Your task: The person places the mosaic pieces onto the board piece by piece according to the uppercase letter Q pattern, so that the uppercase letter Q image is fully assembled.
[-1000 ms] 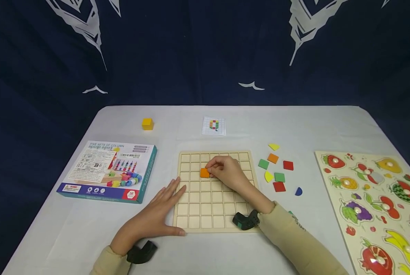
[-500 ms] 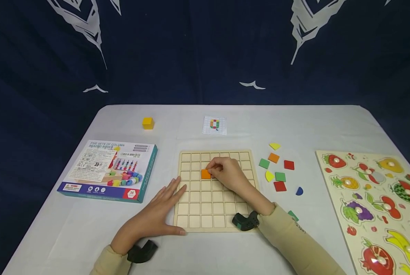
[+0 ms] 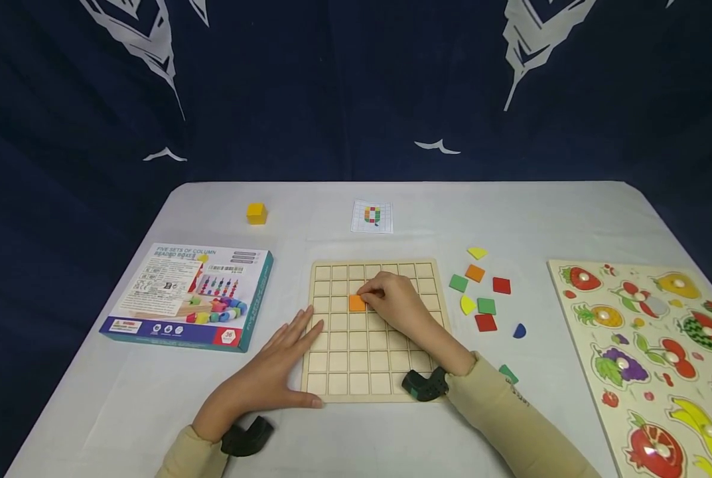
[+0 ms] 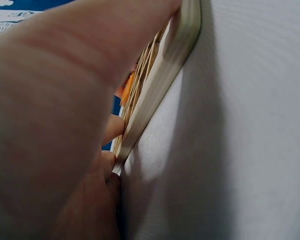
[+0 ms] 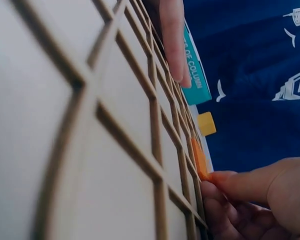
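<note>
The right hand (image 3: 397,302) pinches the orange tile (image 3: 357,303) by its right side, thumb and forefinger meeting at it. The tile is at the third column from the left and third row from the far edge of the board (image 3: 339,362); whether it sits fully down in its cell I cannot tell. The left hand (image 3: 269,375) rests at the board's left edge, fingers straight, its thumb spread well apart from them near the close left corner.

Right of the board lie loose pieces: two yellow wedges (image 3: 477,253), an orange square (image 3: 474,273), two green squares (image 3: 486,306), two red squares (image 3: 501,285) and a blue half-circle (image 3: 519,330). A further green piece (image 3: 508,374) lies just beside the right sleeve (image 3: 511,411).

Beyond the board is a card (image 3: 371,216) with a small coloured figure on a grid (red, green, orange and yellow in it). A yellow cube (image 3: 257,214) stands left of the card, and a box (image 3: 179,335) lies left of the board. The fruit board (image 3: 629,403) is at far right. All rest on a white cloth (image 3: 123,398), before a dark blue curtain (image 3: 308,99).
</note>
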Demonstrator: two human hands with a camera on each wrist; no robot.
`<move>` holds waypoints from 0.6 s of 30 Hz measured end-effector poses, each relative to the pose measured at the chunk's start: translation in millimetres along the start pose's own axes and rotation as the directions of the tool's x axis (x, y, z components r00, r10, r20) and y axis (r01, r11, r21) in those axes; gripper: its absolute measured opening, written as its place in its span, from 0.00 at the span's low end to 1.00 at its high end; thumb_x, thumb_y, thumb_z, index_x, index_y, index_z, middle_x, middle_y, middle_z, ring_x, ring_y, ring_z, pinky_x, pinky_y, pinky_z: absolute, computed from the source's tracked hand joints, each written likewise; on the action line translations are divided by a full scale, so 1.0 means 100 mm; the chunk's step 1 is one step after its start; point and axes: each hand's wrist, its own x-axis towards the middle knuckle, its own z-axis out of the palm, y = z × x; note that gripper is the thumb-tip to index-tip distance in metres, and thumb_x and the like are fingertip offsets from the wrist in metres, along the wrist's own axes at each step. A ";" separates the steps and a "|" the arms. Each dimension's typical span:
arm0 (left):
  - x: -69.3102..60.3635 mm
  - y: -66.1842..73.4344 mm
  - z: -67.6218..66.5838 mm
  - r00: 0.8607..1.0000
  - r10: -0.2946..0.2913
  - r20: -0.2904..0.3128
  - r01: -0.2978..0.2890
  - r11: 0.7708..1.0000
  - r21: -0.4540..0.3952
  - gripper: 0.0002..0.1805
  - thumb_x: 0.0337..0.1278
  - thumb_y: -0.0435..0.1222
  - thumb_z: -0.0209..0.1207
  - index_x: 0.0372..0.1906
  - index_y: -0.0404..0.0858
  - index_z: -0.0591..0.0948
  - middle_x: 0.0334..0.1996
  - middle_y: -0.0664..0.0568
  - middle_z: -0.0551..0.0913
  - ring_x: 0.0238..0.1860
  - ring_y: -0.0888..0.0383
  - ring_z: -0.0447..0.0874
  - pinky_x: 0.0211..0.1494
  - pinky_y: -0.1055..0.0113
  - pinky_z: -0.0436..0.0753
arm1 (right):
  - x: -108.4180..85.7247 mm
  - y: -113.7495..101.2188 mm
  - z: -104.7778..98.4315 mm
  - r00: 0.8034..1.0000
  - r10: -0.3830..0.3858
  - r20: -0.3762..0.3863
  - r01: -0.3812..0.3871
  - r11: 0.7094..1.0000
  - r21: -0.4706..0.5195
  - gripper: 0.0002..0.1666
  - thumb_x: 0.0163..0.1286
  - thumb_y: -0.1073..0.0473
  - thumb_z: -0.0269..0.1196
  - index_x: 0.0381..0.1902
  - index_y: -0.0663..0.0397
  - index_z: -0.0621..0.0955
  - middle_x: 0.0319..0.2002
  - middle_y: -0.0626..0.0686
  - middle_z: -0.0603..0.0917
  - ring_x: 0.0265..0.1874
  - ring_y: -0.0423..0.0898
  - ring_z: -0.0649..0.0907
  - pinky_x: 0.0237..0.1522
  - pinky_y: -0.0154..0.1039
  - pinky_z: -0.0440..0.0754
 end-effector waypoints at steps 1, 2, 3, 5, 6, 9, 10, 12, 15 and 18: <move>0.00 0.00 0.00 1.000 0.000 0.002 0.000 1.000 -0.003 0.63 0.30 0.58 0.72 0.73 0.39 0.52 0.74 0.49 0.38 0.72 0.53 0.32 0.68 0.48 0.42 | 0.00 0.00 -0.02 1.000 0.007 0.010 -0.007 1.000 0.000 0.04 0.60 0.69 0.65 0.32 0.60 0.86 0.30 0.48 0.82 0.27 0.38 0.80 0.32 0.32 0.78; 0.00 0.00 0.01 1.000 0.000 0.003 0.000 1.000 -0.002 0.63 0.30 0.58 0.72 0.73 0.39 0.52 0.74 0.49 0.38 0.72 0.53 0.32 0.68 0.48 0.42 | -0.01 0.00 -0.04 1.000 0.015 0.017 -0.015 1.000 0.001 0.05 0.60 0.68 0.65 0.33 0.60 0.86 0.30 0.48 0.82 0.27 0.38 0.80 0.32 0.32 0.78; 0.00 0.00 0.01 1.000 0.000 0.003 0.000 1.000 -0.002 0.63 0.31 0.58 0.72 0.73 0.39 0.52 0.74 0.49 0.38 0.72 0.53 0.32 0.68 0.48 0.42 | -0.01 0.00 -0.06 1.000 0.018 0.022 -0.018 1.000 0.001 0.05 0.61 0.68 0.64 0.34 0.60 0.86 0.30 0.48 0.83 0.27 0.38 0.80 0.32 0.33 0.78; 0.00 -0.01 0.02 1.000 -0.002 0.003 0.002 1.000 -0.008 0.63 0.30 0.59 0.72 0.73 0.39 0.52 0.74 0.49 0.38 0.72 0.52 0.32 0.68 0.48 0.42 | -0.03 0.01 -0.14 1.000 0.023 0.018 -0.023 1.000 0.009 0.06 0.62 0.67 0.64 0.36 0.60 0.86 0.32 0.50 0.84 0.29 0.41 0.81 0.35 0.36 0.79; 0.00 -0.01 0.03 1.000 -0.002 0.003 0.002 1.000 -0.010 0.63 0.30 0.59 0.71 0.73 0.39 0.52 0.74 0.49 0.38 0.72 0.52 0.32 0.68 0.48 0.42 | -0.05 0.02 -0.20 1.000 0.025 0.013 -0.026 1.000 0.018 0.07 0.63 0.66 0.63 0.38 0.61 0.86 0.34 0.51 0.84 0.31 0.42 0.82 0.36 0.38 0.79; -0.01 -0.01 0.03 1.000 -0.004 -0.003 0.004 1.000 -0.019 0.64 0.30 0.58 0.72 0.73 0.39 0.52 0.74 0.49 0.38 0.72 0.52 0.32 0.68 0.48 0.41 | -0.11 0.06 -0.44 0.998 0.054 -0.036 -0.052 0.997 0.050 0.09 0.64 0.65 0.63 0.41 0.61 0.85 0.39 0.53 0.85 0.37 0.46 0.82 0.40 0.42 0.79; -0.01 -0.01 0.03 1.000 -0.005 -0.005 0.005 1.000 -0.023 0.63 0.30 0.58 0.72 0.73 0.39 0.52 0.74 0.49 0.38 0.72 0.52 0.32 0.68 0.48 0.41 | -0.14 0.08 -0.54 0.996 0.067 -0.063 -0.063 0.996 0.063 0.09 0.64 0.64 0.63 0.41 0.61 0.85 0.41 0.54 0.84 0.40 0.48 0.82 0.41 0.43 0.79; -0.02 0.00 0.01 1.000 -0.004 -0.008 0.003 1.000 -0.021 0.63 0.30 0.58 0.72 0.73 0.39 0.52 0.74 0.49 0.38 0.72 0.52 0.32 0.68 0.48 0.41 | -0.21 0.17 -0.74 0.987 0.101 -0.121 -0.090 0.992 0.092 0.12 0.66 0.61 0.62 0.44 0.61 0.84 0.42 0.55 0.84 0.41 0.49 0.82 0.41 0.43 0.79; -0.02 0.01 0.00 1.000 0.003 -0.012 -0.004 1.000 -0.023 0.63 0.30 0.58 0.72 0.73 0.38 0.53 0.74 0.48 0.39 0.72 0.52 0.32 0.68 0.48 0.41 | -0.28 0.50 -0.97 0.957 0.175 -0.231 -0.136 0.975 0.173 0.16 0.66 0.55 0.62 0.47 0.59 0.83 0.44 0.55 0.84 0.42 0.49 0.81 0.41 0.38 0.79; -0.01 -0.01 0.01 1.000 0.015 -0.010 -0.015 0.999 -0.028 0.63 0.31 0.57 0.72 0.73 0.38 0.53 0.74 0.48 0.39 0.72 0.52 0.33 0.68 0.49 0.41 | -0.33 0.99 -1.10 0.905 0.279 -0.321 -0.220 0.953 0.209 0.22 0.65 0.46 0.61 0.50 0.53 0.83 0.46 0.51 0.83 0.43 0.45 0.80 0.40 0.31 0.77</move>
